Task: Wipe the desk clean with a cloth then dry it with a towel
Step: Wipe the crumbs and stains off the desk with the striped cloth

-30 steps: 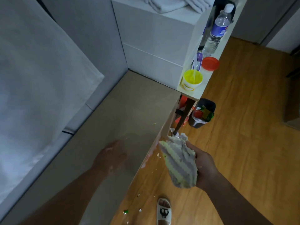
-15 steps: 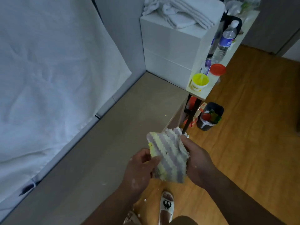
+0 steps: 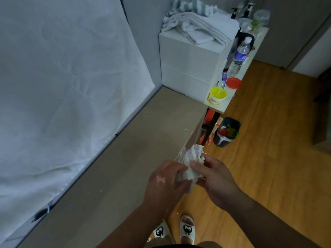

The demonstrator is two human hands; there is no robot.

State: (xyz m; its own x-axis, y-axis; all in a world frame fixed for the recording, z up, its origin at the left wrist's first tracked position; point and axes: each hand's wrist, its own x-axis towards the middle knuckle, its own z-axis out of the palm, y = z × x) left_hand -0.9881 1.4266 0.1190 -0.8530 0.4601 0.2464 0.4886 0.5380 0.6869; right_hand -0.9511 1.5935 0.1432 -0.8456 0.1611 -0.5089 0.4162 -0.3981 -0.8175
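A bunched pale cloth (image 3: 192, 161) sits between both hands over the desk's front edge. My left hand (image 3: 165, 183) grips its lower left part, with white specks on the skin. My right hand (image 3: 213, 178) pinches its right side, thumb over the fabric. The tan desk (image 3: 125, 158) runs from the near left to a white drawer unit, with a few small crumbs on it. Folded white towels (image 3: 200, 27) lie on top of that unit.
A white sheet (image 3: 62, 86) hangs along the desk's left side. A narrow shelf (image 3: 231, 97) holds a yellow tub (image 3: 217, 95), a red lid (image 3: 233, 83) and a water bottle (image 3: 239, 58). A dark bin (image 3: 226, 131) stands on the wooden floor. My slippered feet (image 3: 186, 230) are below.
My left hand left the desk top and took hold of the cloth. The cloth went from spread and striped to bunched between both hands. The view tilted up toward the towels.
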